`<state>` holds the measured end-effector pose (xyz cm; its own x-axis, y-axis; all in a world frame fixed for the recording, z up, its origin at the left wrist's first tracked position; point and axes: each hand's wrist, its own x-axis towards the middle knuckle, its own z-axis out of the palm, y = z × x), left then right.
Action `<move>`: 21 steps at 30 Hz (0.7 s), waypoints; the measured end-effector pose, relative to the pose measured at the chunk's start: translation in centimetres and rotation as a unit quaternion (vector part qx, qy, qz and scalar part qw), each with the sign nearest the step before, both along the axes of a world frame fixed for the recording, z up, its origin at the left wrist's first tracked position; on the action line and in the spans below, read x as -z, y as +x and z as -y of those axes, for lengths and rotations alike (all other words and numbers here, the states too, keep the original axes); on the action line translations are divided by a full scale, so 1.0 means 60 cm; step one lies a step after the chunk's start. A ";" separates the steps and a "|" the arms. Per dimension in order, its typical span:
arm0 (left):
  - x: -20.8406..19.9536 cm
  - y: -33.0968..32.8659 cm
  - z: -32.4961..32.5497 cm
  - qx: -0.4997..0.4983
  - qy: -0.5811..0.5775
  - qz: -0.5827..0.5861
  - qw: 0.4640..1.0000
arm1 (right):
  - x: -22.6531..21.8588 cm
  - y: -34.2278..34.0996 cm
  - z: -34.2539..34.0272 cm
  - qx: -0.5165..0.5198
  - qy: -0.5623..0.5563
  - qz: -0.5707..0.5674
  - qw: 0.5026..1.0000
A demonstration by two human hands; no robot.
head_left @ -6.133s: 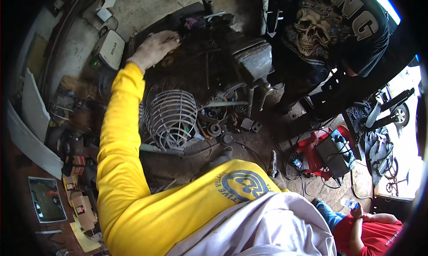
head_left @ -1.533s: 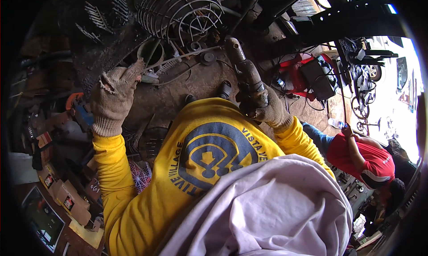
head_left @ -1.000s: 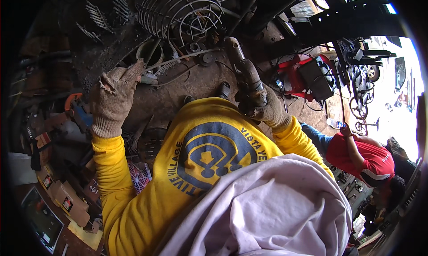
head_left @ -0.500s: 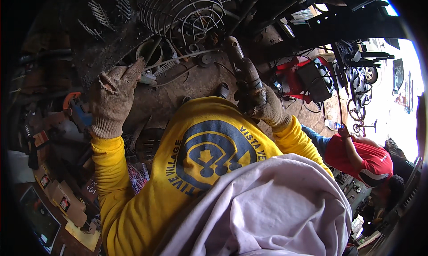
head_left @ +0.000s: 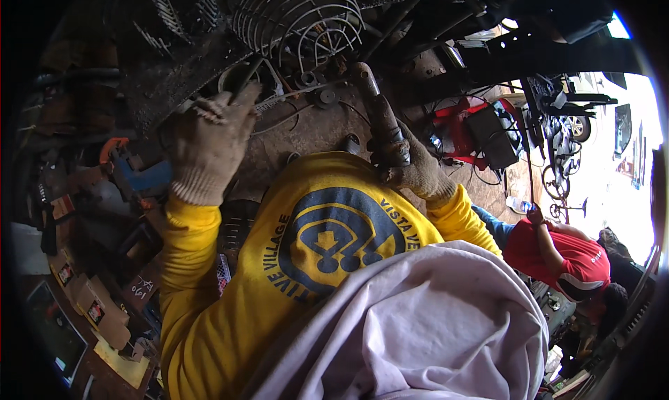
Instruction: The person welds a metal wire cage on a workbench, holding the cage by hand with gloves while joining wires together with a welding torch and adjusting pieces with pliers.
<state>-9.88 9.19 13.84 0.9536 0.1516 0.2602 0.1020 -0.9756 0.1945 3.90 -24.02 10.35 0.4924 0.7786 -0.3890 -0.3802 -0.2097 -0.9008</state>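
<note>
My right hand, in a worn knit glove, is closed around the body of a dirty angle grinder that points up and away from my chest. My left hand, also gloved, hovers with fingers apart above the cluttered floor, just below a round metal ring and a grey rod. It holds nothing. A white wire fan guard lies beyond both hands at the top. My yellow sleeves and a pale cloth fill the lower picture.
A blue and orange tool lies left of my left hand. A red welding machine with cables stands to the right. A seated person in a red shirt is at lower right. Small cartons line the left edge.
My left hand has moved right and up, nearer the ring and rod. The right hand still grips the grinder in about the same place. Six seconds ago my left hand reached far across the bench.
</note>
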 end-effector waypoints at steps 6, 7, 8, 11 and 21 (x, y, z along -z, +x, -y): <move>0.021 0.051 0.039 0.066 -0.011 0.013 0.998 | -0.010 -0.002 -0.014 -0.038 -0.048 0.121 0.991; 0.024 0.049 0.037 0.067 -0.011 0.013 0.998 | -0.009 -0.004 -0.015 -0.037 -0.053 0.113 0.991; 0.025 0.046 0.037 0.069 0.000 0.009 0.998 | -0.008 -0.006 -0.015 -0.036 -0.057 0.105 0.992; 0.022 0.049 0.039 0.069 0.001 0.010 0.998 | -0.016 -0.012 -0.012 -0.014 -0.054 0.108 0.993; 0.049 0.058 0.031 0.074 -0.073 0.016 0.995 | -0.003 -0.008 -0.007 0.000 -0.011 0.060 0.998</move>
<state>-6.42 7.34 10.90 0.9599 0.0493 0.2761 -0.0481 -0.9409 0.3352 3.45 -23.61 10.53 0.5361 0.7708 -0.3442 -0.2697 -0.2300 -0.9351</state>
